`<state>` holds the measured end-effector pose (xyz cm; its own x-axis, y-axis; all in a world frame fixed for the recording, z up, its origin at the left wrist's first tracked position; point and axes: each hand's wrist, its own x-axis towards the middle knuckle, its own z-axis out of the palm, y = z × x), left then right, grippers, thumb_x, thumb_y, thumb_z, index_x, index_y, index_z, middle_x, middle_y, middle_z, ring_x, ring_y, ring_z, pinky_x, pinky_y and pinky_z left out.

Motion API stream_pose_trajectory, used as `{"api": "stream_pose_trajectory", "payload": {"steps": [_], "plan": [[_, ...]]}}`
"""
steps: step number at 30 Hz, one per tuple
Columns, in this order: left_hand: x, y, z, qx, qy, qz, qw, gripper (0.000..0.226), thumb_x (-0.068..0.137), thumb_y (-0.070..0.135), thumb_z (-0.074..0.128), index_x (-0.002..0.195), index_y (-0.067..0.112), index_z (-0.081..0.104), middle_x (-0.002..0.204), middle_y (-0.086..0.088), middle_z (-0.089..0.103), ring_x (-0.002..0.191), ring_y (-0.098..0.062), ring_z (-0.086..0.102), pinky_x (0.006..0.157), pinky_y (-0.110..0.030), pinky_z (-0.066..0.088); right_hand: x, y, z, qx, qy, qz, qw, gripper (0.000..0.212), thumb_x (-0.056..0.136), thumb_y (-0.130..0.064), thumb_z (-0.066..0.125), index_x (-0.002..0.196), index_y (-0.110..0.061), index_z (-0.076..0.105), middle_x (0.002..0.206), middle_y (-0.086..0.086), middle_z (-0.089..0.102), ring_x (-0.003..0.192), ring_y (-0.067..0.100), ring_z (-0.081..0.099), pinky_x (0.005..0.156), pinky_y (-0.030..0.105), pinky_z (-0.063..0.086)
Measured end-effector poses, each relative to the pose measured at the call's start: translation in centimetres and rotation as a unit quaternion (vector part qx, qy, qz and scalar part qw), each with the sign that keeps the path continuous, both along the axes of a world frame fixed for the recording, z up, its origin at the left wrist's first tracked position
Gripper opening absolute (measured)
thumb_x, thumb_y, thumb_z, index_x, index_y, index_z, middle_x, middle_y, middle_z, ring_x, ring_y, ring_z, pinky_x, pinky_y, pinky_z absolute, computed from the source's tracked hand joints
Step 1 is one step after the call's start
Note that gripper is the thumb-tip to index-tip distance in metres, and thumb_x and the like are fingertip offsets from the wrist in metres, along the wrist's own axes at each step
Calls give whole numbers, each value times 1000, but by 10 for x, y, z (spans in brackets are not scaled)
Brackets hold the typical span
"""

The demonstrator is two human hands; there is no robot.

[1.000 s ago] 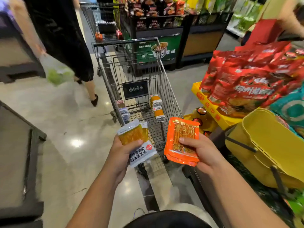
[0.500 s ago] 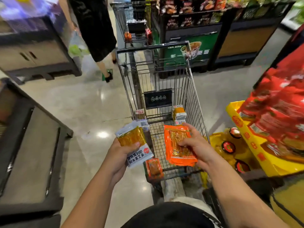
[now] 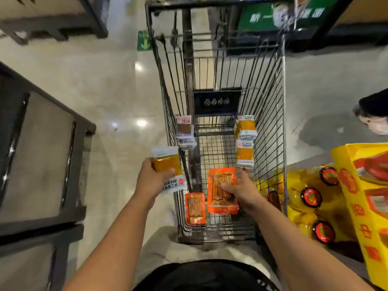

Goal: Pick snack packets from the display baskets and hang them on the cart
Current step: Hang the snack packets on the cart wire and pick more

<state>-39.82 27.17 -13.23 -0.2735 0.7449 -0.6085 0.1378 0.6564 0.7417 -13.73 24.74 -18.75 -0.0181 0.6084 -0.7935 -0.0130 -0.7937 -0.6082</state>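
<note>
Left hand (image 3: pixel 151 182) grips a white-topped amber packet (image 3: pixel 168 168) outside the cart's (image 3: pixel 270 97) left wall, while right hand (image 3: pixel 243 189) pinches an orange packet (image 3: pixel 220 194) of strips inside, by its near end.

The person wears a black top (image 3: pixel 206 276), seen at the bottom edge, with small white marks near its right hem, too blurred to read. Beyond it shows pale beige legwear (image 3: pixel 161 246). Both forearms are bare down to the left hand (image 3: pixel 150 181) and right hand (image 3: pixel 241 190).
</note>
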Motion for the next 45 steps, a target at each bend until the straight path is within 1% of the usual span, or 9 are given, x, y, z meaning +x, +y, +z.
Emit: {"api": "stream_pose_trajectory", "payload": {"steps": [4,9,15,19,22,28,34,38,45], "plan": [[-4,22,-28,-9,59,-27,998,49,81,16,85,117,19,52,111,-2,67,99,-22,66,83,-36,53,-7,0,-47,-54,-65,55,995,28,89,-6,74,110,-21,63,104,4,76,100,23,72,97,52,55],[-5,34,-64,12,142,-103,984,46,76,39,81,108,32,48,114,-4,63,101,-24,63,87,-50,56,-22,-1,-99,-126,-72,88,985,41,86,7,71,111,-24,62,108,7,74,104,26,69,99,54,53],[5,39,-93,25,176,-124,976,43,90,29,76,110,27,38,93,11,56,82,-13,58,61,-21,45,-45,-1,-159,-145,-90,137,976,42,85,10,68,110,-23,63,105,1,72,111,26,65,105,49,48],[2,39,-99,39,170,-115,978,44,88,28,78,111,27,40,94,17,56,81,1,57,63,-21,47,-64,2,-191,-115,-88,136,980,83,90,7,63,151,-33,25,131,-1,53,124,23,53,106,51,46],[-1,38,-101,44,167,-114,978,45,87,28,79,112,27,42,95,18,59,83,4,59,63,-18,46,-78,4,-205,-93,-77,158,980,74,98,-14,61,148,-48,19,123,-5,58,117,26,60,92,44,54],[-1,35,-106,57,174,-111,977,46,87,29,79,113,28,42,97,21,59,84,8,60,61,-4,46,-85,12,-221,-7,-241,411,879,73,91,-16,71,151,-34,35,148,4,43,139,27,41,116,48,38],[3,32,-108,67,176,-93,978,47,86,29,80,114,29,42,97,22,59,80,18,59,62,-4,47,-85,1,-228,31,-228,567,791,76,94,-29,67,157,-30,25,163,0,22,149,27,21,122,49,26],[3,32,-108,69,173,-93,978,47,86,28,80,114,29,41,96,23,59,79,21,58,61,-4,47,-87,-2,-224,50,-238,520,819,76,101,-36,52,161,-29,7,169,-4,7,155,25,8,126,47,15],[6,32,-106,50,132,-50,989,45,85,28,80,111,33,44,105,14,66,86,4,67,73,-19,55,-77,4,-219,18,-170,548,819,69,103,-28,51,161,-32,13,169,-8,-3,155,23,12,124,47,19]]}}
